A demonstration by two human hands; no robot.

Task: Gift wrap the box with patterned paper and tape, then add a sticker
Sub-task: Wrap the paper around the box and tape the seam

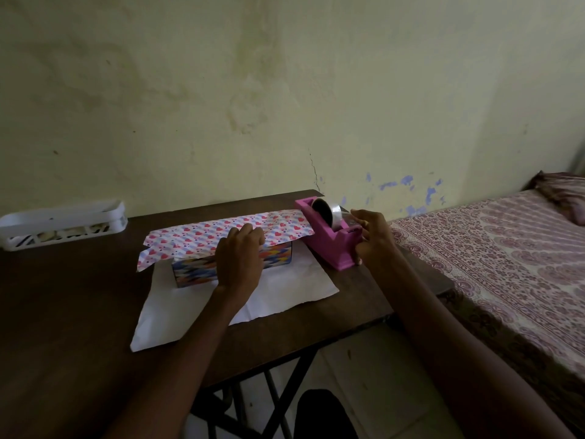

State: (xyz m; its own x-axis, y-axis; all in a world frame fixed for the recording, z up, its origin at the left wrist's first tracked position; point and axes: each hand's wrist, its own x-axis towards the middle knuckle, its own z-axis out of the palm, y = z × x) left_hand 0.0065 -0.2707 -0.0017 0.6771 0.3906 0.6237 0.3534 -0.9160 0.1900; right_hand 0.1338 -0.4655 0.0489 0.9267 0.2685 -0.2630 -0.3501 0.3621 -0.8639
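Note:
A box (193, 271) with a colourful zigzag print stands on the white underside of the heart-patterned paper (218, 231), which is folded over the box's top. My left hand (239, 256) presses flat on that folded flap at the box's near edge. To the right stands a pink tape dispenser (329, 239) holding a roll of clear tape (332, 212). My right hand (372, 237) is at the dispenser's cutter end, fingers pinched on the tape's free end.
A white plastic basket (63, 223) with small items sits at the table's back left. The dark wooden table (63, 312) ends at the right next to a bed (506, 248) with a patterned cover. A wall stands close behind.

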